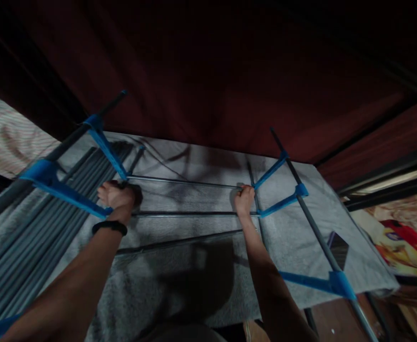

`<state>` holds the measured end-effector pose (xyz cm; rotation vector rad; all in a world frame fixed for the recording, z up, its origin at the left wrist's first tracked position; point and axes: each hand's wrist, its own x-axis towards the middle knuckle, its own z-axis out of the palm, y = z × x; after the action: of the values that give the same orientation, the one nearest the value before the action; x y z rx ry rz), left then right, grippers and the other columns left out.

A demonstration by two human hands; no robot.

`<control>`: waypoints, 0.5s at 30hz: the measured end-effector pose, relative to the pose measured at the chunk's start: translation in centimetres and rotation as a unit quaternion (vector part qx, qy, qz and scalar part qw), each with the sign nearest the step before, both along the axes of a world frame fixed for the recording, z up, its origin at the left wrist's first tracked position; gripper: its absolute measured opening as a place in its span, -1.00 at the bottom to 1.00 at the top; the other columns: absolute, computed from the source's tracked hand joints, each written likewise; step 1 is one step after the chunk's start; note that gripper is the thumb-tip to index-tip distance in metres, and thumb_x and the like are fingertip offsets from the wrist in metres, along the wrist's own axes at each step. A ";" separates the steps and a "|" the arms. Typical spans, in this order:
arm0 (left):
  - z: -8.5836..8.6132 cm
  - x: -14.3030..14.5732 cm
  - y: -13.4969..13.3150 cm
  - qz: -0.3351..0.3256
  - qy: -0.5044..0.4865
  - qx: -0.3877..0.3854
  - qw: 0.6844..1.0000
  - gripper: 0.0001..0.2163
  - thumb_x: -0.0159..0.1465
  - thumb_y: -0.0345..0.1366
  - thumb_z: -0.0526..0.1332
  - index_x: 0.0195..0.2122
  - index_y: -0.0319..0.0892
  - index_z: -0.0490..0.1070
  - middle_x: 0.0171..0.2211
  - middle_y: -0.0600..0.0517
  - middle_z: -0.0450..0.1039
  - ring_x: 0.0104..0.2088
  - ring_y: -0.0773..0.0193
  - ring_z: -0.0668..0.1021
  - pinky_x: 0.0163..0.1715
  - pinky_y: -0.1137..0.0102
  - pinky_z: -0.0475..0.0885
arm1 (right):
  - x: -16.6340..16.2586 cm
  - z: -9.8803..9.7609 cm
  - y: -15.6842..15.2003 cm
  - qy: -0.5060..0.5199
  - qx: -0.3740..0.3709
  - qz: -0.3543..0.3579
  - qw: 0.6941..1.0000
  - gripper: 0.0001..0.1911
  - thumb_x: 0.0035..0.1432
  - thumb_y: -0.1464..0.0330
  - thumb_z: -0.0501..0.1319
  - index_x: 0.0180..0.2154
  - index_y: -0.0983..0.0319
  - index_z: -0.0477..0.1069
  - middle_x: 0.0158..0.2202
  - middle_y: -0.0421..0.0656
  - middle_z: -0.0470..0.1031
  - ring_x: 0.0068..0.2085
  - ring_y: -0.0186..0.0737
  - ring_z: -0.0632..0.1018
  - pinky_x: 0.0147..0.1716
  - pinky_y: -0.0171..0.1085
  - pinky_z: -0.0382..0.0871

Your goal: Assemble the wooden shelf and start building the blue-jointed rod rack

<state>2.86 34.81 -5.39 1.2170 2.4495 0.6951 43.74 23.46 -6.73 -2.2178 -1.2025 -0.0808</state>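
Observation:
A metal rack frame with blue plastic connectors stands over a grey towel (pixel 179 280). My left hand (pixel 117 195) is closed round the left end of a thin grey crossbar (pixel 183 181), next to a blue connector arm (pixel 106 147). My right hand (pixel 244 199) grips the same bar's right end, beside the right blue connector (pixel 270 173). A black band (pixel 110 227) sits on my left wrist. A second crossbar (pixel 187 214) runs just below my hands.
Several loose grey tubes (pixel 33 247) lie in a row on the towel at the left. A dark flat object (pixel 337 248) lies on the towel at the right. A dark red curtain (pixel 208 80) hangs behind. A colourful printed package (pixel 401 247) lies at the far right.

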 end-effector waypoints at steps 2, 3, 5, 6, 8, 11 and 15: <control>0.6 1.2 -1.1 -0.022 0.032 0.068 0.997 -0.60 0.32 -0.30 0.12 0.17 -0.29 0.21 0.21 -0.29 0.22 0.19 -0.27 0.30 0.13 -0.15 0.26 | 2.8 0.1 -0.4 0.013 -0.009 -0.073 0.997 -0.56 0.09 0.53 0.00 0.03 0.37 0.32 0.04 0.23 0.37 0.16 0.14 0.35 0.17 0.04 0.21; 0.9 2.0 -1.7 -0.065 0.052 0.105 0.991 -0.62 0.34 -0.32 0.09 0.16 -0.30 0.22 0.20 -0.29 0.23 0.20 -0.25 0.29 0.15 -0.14 0.25 | 4.0 0.0 -0.4 0.020 -0.017 -0.102 0.994 -0.51 0.08 0.54 -0.01 0.08 0.40 0.29 0.06 0.27 0.35 0.17 0.15 0.35 0.17 0.03 0.21; 1.5 4.3 -2.5 -0.202 0.079 0.156 0.964 -0.67 0.36 -0.36 0.04 0.13 -0.31 0.27 0.12 -0.28 0.30 0.18 -0.17 0.31 0.17 -0.05 0.25 | 6.0 -0.3 -0.3 0.031 -0.035 -0.129 0.991 -0.42 0.05 0.56 -0.04 0.15 0.44 0.21 0.09 0.29 0.34 0.17 0.13 0.37 0.13 -0.03 0.25; 1.8 5.6 -2.6 -0.275 0.085 0.168 0.943 -0.66 0.36 -0.36 0.03 0.13 -0.32 0.29 0.08 -0.27 0.33 0.16 -0.13 0.34 0.18 0.02 0.26 | 6.7 -0.6 -0.2 0.035 -0.045 -0.120 0.991 -0.40 0.04 0.57 -0.05 0.16 0.45 0.20 0.08 0.28 0.36 0.14 0.10 0.40 0.09 -0.07 0.29; 2.0 8.2 -2.5 -0.406 0.094 0.166 0.894 -0.63 0.36 -0.33 0.04 0.17 -0.30 0.32 0.06 -0.24 0.38 0.13 -0.05 0.39 0.17 0.12 0.29 | 7.7 -1.2 0.1 0.038 -0.057 -0.078 0.995 -0.43 0.02 0.55 -0.06 0.11 0.44 0.27 -0.04 0.20 0.45 0.01 0.04 0.47 0.00 -0.12 0.34; 1.6 11.6 -1.7 -0.528 0.121 0.120 0.832 -0.58 0.38 -0.29 0.03 0.25 -0.16 0.33 0.15 -0.19 0.38 0.16 -0.02 0.38 0.19 0.16 0.25 | 8.5 -1.8 0.2 0.026 -0.059 -0.021 0.998 -0.50 0.02 0.50 -0.05 0.01 0.36 0.37 -0.24 0.01 0.50 -0.17 -0.05 0.49 -0.11 -0.17 0.37; 0.4 13.8 -0.2 -0.568 0.150 0.039 0.808 -0.59 0.36 -0.36 0.04 0.21 -0.02 0.41 0.19 -0.13 0.39 0.19 -0.01 0.38 0.17 0.13 0.20 | 9.0 -1.7 0.2 -0.013 -0.050 0.023 0.998 -0.54 0.05 0.45 -0.02 -0.01 0.29 0.39 -0.35 -0.14 0.45 -0.28 -0.15 0.45 -0.19 -0.25 0.35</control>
<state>16.63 34.62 -4.96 2.5497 1.3575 0.2208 52.70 23.62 -8.44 -2.2801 -1.2954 -0.0310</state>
